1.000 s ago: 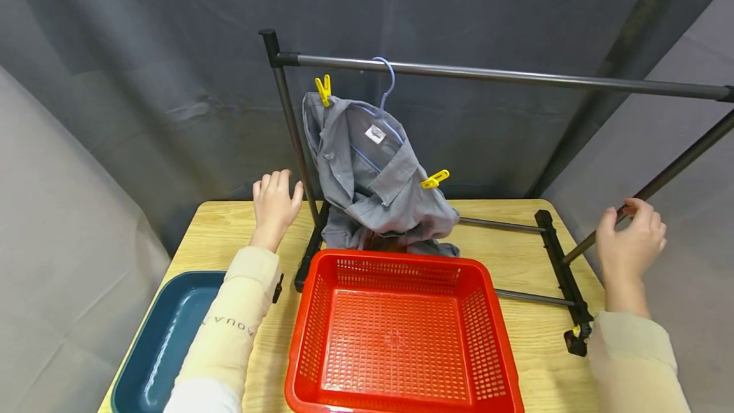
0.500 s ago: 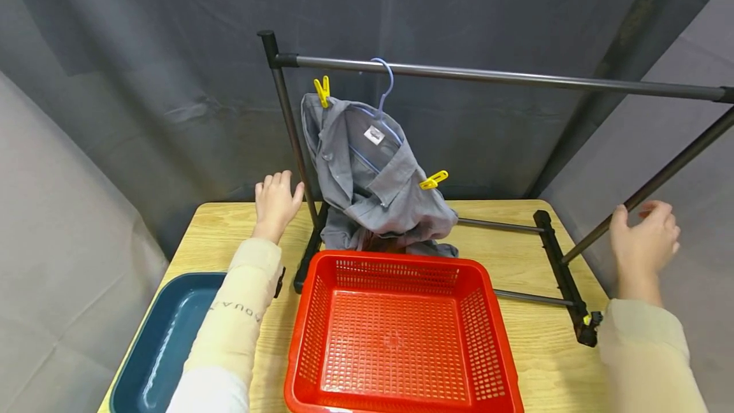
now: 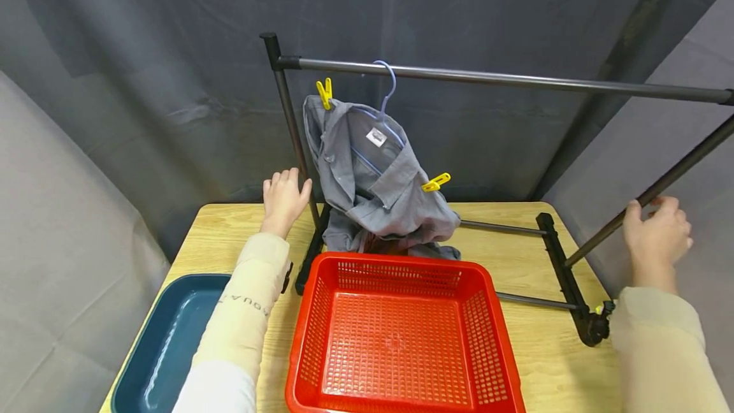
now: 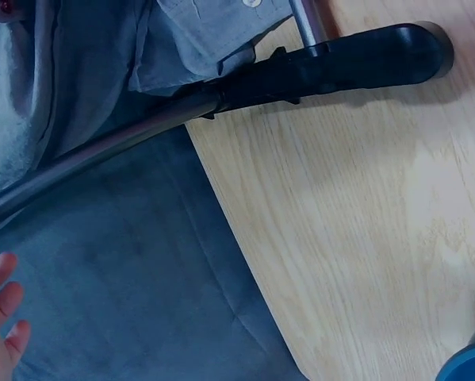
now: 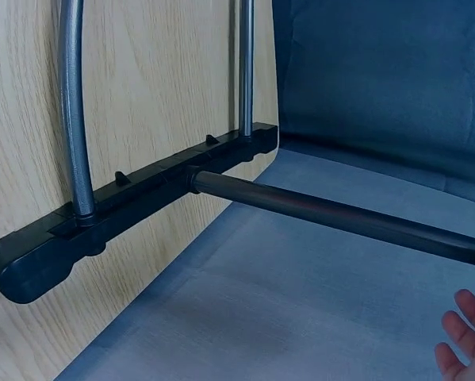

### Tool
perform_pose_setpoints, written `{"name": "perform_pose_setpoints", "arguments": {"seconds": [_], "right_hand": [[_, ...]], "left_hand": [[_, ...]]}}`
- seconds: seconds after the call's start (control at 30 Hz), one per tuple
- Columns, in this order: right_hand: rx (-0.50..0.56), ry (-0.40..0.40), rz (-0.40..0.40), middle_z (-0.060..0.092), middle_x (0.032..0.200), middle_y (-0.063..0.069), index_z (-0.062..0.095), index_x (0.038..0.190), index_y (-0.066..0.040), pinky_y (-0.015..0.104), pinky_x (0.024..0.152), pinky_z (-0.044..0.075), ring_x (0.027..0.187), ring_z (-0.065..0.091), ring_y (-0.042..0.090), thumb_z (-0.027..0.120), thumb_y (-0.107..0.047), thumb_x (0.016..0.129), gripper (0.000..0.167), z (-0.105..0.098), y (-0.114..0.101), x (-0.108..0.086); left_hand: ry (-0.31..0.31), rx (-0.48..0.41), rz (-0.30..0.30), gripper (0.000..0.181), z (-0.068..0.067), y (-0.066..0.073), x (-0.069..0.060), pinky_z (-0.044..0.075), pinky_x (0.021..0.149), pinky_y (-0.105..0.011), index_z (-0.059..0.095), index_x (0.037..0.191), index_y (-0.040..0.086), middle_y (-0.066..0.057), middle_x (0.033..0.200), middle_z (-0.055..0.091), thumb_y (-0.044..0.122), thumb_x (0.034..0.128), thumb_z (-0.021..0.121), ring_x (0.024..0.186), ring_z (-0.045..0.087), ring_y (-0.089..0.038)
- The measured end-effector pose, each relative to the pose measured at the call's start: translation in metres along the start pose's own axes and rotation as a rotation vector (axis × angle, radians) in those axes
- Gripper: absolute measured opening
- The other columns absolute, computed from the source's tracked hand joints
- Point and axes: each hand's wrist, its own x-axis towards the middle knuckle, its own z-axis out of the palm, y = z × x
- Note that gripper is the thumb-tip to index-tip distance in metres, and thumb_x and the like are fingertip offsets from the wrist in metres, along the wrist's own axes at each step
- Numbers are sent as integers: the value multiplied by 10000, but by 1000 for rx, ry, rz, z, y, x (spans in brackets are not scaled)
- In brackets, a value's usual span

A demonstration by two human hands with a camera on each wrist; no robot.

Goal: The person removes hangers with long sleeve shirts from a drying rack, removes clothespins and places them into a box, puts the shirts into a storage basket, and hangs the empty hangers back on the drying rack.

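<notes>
In the head view a grey shirt (image 3: 378, 171) hangs on a blue hanger (image 3: 392, 85) from the bar (image 3: 487, 76) of a black rack, with a yellow clip (image 3: 325, 94) at its left shoulder and another yellow clip (image 3: 436, 182) at its right. Beside the rack's left post (image 3: 290, 110), my left hand (image 3: 283, 199) is raised with relaxed fingers, holding nothing. My right hand (image 3: 657, 238) is at the right post (image 3: 659, 187), thumb by the pole; the right wrist view shows its fingers (image 5: 463, 329) loose, just below the pole (image 5: 340, 214).
A red basket (image 3: 395, 260) stands on the wooden table (image 3: 220, 234) in front of the shirt. To the left lies a dark blue tray (image 3: 172, 336), partly behind my left forearm. The rack's right foot (image 3: 564, 273) rests on the table's right side.
My left hand has moved slightly right, closer to the left post. My right hand has moved right and a little down along the right post. The shirt, clips and basket stay as they were.
</notes>
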Motion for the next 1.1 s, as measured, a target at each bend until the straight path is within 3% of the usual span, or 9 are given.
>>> {"name": "perform_pose_setpoints", "arguments": {"seconds": [0.2,0.5,1.1], "right_hand": [[-18,-17,-15,413,1140,350,395,1202,80,631,824,250,1103,346,561,330,-373,902,547,2,2,3],[-37,-22,-14,406,1147,369,401,1128,102,632,830,241,1090,341,572,322,-382,912,536,6,7,4],[16,59,0,461,1076,358,451,1087,97,619,841,263,1070,387,557,342,-347,916,488,13,1,0]], "left_hand": [[25,3,-2,466,0,5,4,325,877,-485,529,1198,8,-180,1146,574,374,923,438,1061,472,-353],[-6,50,-42,484,-1,8,10,315,867,-486,540,1173,5,-174,1144,565,405,934,407,1060,454,-350],[84,23,-116,375,12,12,8,337,831,-464,561,1088,2,-172,1042,595,330,937,460,986,479,-350]]}}
